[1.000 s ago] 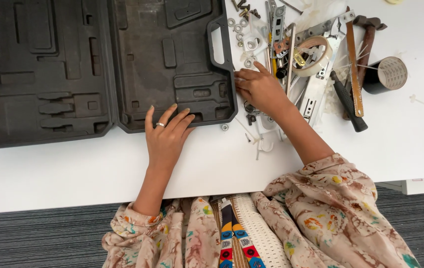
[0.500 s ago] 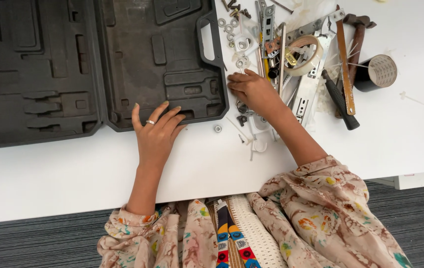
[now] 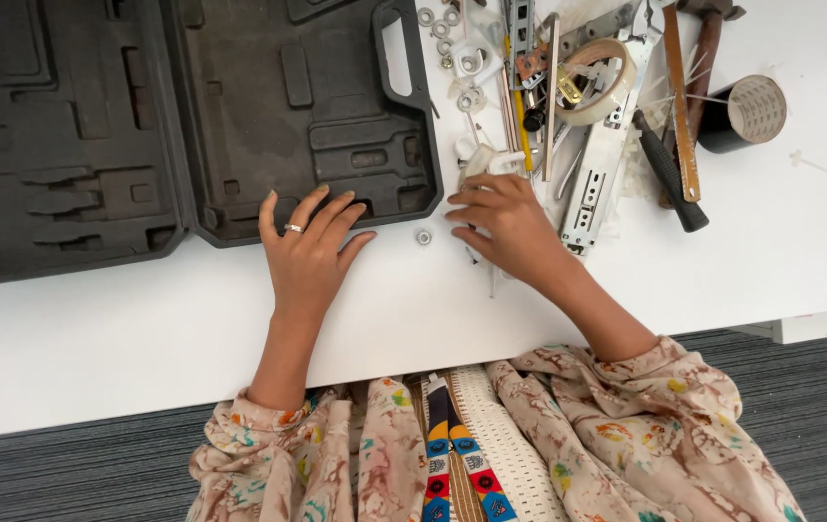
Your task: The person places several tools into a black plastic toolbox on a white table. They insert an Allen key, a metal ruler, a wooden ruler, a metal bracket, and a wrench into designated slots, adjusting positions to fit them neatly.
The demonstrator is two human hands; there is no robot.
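Nearest the camera, at the bottom of the frame, patterned sleeves led up to two bare hands on the white table (image 3: 94,348). The left hand (image 3: 309,253) lay flat at centre, fingers spread and holding nothing, its fingertips touching the lower edge of the open black case (image 3: 191,116). The right hand (image 3: 502,224) lay right of centre with fingers curled toward the left; whether they pinched anything could not be told. A small nut (image 3: 423,236) sat on the table between the two hands, just left of the right fingertips, so the right hand was nearer. Farther up, at upper right, lay a heap of hardware: a metal bracket (image 3: 595,169) with its long axis running up the frame, a tape ring (image 3: 599,79), a hammer (image 3: 681,116) and a black tape roll (image 3: 744,111).
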